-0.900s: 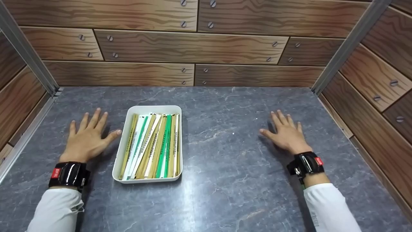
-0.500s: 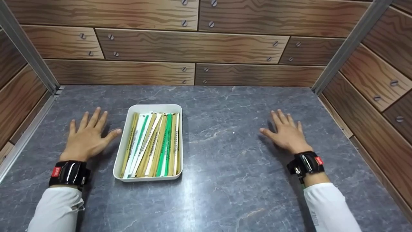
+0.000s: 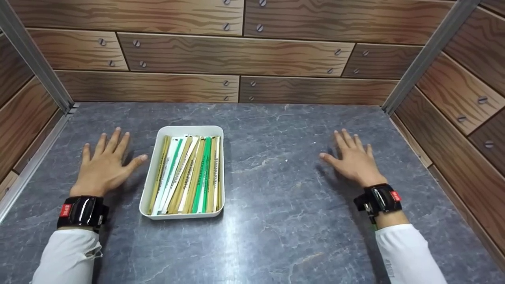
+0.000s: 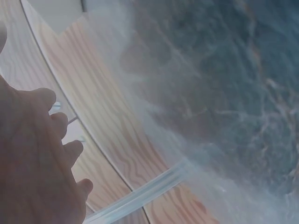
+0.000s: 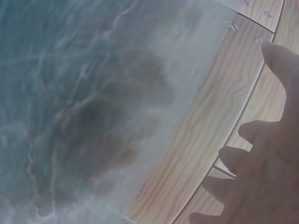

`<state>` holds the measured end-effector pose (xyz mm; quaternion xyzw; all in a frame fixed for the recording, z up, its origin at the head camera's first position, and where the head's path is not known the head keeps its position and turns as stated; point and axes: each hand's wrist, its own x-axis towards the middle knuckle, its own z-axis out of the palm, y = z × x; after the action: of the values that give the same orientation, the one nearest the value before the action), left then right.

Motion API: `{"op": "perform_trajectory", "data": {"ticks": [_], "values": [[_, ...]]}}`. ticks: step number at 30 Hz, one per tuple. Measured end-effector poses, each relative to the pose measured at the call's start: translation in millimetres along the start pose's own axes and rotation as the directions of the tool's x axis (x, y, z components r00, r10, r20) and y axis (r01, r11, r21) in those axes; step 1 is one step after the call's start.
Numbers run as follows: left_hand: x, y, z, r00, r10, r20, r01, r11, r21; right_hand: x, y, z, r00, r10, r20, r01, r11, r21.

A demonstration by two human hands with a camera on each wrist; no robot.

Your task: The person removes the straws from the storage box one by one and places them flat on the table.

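My left hand (image 3: 103, 167), palm down with fingers spread, is at the left of the table, its thumb close to a white tray. Long narrow paper-wrapped sticks (image 3: 185, 177), tan, white and green with printed lettering, fill this rectangular tray (image 3: 143, 209). Far to the right, my right hand (image 3: 355, 163) has its fingers fanned out too and holds nothing. In the left wrist view the left hand (image 4: 37, 158) appears at the left edge with nothing in it. The right wrist view has the right hand (image 5: 257, 154) at the right edge, also bare.
The grey marbled table (image 3: 276, 221) runs back to a wood-patterned wall (image 3: 236, 57). Similar panels stand on both sides, with metal posts (image 3: 430, 55) at the back corners. Each wrist wears a black strap-on device (image 3: 82, 212). Small white specks lie right of centre.
Both hands have shifted very slightly, the right one a little outward and forward. The view has tilted a touch, so the tray sits slightly higher in the picture.
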<state>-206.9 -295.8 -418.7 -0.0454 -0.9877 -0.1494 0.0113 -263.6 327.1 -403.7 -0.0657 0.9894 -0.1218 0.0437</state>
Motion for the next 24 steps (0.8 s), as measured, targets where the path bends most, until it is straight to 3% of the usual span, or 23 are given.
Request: {"op": "perform_trajectory", "data": {"ticks": [7,14,22,24], "values": [[-3.3,10.0,-6.7,0.999,0.016,-0.039,-0.016,1.000,-0.005,-7,-13,-6.8,0.999,-0.035,-0.026,0.035,0.999,0.002],[-10.3,27.2,-7.3,0.997,0.049,-0.058,-0.053,0.996,-0.069,-20,-40,-4.7,0.992,-0.116,-0.053,0.116,0.993,0.014],[-11.3,45.0,-1.9,0.989,0.082,0.124,-0.051,0.971,-0.233,-38,-85,20.9,0.961,-0.275,-0.016,0.275,0.960,0.045],[-10.4,47.6,2.7,0.985,0.093,0.142,-0.050,0.959,-0.279,-42,-94,26.9,0.952,-0.307,-0.001,0.306,0.950,0.057]]}}
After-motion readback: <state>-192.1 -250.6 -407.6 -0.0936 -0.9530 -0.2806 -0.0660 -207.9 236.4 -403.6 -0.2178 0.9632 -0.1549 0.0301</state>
